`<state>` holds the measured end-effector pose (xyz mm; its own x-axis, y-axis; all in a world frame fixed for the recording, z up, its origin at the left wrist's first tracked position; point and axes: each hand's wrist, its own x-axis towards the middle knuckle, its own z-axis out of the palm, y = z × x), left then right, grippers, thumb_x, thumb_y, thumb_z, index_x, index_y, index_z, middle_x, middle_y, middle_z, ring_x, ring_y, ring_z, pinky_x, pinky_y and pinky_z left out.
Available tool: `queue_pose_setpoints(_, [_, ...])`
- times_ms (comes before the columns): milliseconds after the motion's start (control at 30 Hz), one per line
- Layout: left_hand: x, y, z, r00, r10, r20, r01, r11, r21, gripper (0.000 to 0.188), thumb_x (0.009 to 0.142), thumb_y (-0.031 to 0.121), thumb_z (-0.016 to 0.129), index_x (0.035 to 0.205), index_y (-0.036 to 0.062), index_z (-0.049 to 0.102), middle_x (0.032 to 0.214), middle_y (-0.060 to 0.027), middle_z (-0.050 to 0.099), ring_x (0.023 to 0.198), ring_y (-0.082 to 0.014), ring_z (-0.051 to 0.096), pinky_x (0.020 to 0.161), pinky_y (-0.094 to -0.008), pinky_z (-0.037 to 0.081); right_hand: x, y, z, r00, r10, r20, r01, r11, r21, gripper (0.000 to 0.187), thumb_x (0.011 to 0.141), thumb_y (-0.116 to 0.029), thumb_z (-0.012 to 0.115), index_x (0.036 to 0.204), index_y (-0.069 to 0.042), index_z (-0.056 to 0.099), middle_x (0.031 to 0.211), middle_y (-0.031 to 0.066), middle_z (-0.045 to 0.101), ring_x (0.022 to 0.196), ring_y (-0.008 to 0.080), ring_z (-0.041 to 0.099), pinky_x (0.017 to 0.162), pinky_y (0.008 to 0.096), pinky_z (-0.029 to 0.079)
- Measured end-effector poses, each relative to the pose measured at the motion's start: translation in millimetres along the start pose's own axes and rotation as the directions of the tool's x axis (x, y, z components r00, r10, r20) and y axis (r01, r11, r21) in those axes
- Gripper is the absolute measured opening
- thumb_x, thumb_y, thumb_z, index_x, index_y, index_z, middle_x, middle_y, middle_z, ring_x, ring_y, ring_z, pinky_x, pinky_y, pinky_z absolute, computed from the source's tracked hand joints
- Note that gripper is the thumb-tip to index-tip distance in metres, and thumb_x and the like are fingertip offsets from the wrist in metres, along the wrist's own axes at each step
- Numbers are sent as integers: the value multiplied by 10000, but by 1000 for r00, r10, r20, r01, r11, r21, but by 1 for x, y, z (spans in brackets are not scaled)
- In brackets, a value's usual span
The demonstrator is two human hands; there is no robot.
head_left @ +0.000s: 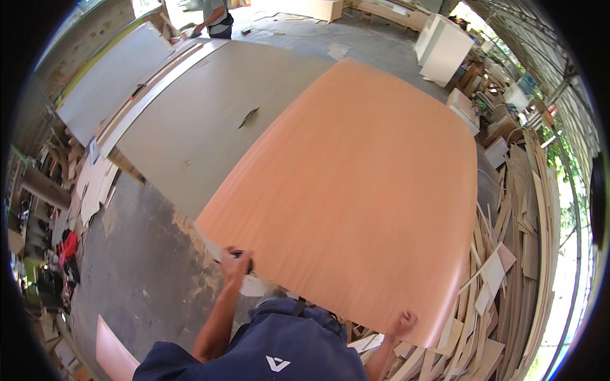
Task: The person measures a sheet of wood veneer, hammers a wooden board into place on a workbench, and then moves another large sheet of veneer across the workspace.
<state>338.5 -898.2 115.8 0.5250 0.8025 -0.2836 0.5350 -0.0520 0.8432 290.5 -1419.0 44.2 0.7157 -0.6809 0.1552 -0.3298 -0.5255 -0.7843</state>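
Beside heaped offcuts (pixel 494 273), the wood-grain sheet (pixel 362 184) looks light, bendy, best taken by its edges, left hand (pixel 235 268) gripping a dark object (pixel 250 264), right hand (pixel 403 324) curled, hold unclear from here.

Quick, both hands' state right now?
Left hand: closed, holding a small black object, kind unclear.
Right hand: curled at the near edge of the flat orange-brown wood-grained panel; whether it grips cannot be told.

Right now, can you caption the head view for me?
Left hand and right hand at the near edge of an orange panel, wood scraps alongside.
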Motion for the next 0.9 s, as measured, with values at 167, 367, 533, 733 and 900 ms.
queue_pose_setpoints(167, [-91,24,40,773,-59,631,228,955,-191,780,698,295,855,1263,-34,429,1074,-166,578,957,-213,601,778,-341,531,-57,-195,78,466,-635,616,394,772,499,665,734,-369,782,1248,-18,548,1260,150,534,1145,284,540,939,407,444])
queue_pose_setpoints(367, [-128,37,56,632,73,772,137,969,-204,688,785,321,839,1213,0,407,998,-95,574,906,-157,593,785,-279,514,-102,-227,101,252,-648,719,34,748,662,557,703,-138,786,1193,-11,553,1129,161,599,1066,375,559,926,448,461])
queue_pose_setpoints(533, [-128,32,41,612,59,789,104,983,-154,453,916,266,711,1181,-5,463,1018,-123,624,943,-157,601,789,-306,514,-102,-221,101,250,-618,745,225,786,576,487,706,-63,740,1153,-22,553,1017,172,617,916,327,640,790,394,521])
queue_pose_setpoints(733, [-126,28,27,587,-16,809,173,979,-106,302,906,189,715,1081,4,552,990,-87,646,972,-175,613,805,-315,513,-114,-216,104,360,-552,752,220,834,507,452,714,-61,744,1124,-16,559,916,177,651,819,334,666,742,404,535])
queue_pose_setpoints(900, [-106,-21,32,690,31,723,239,933,-269,242,876,98,724,1056,19,585,951,-81,660,896,-169,640,783,-299,525,-113,-210,98,324,-521,790,259,852,455,342,775,-140,743,1061,-18,599,912,180,658,819,346,660,724,401,528])
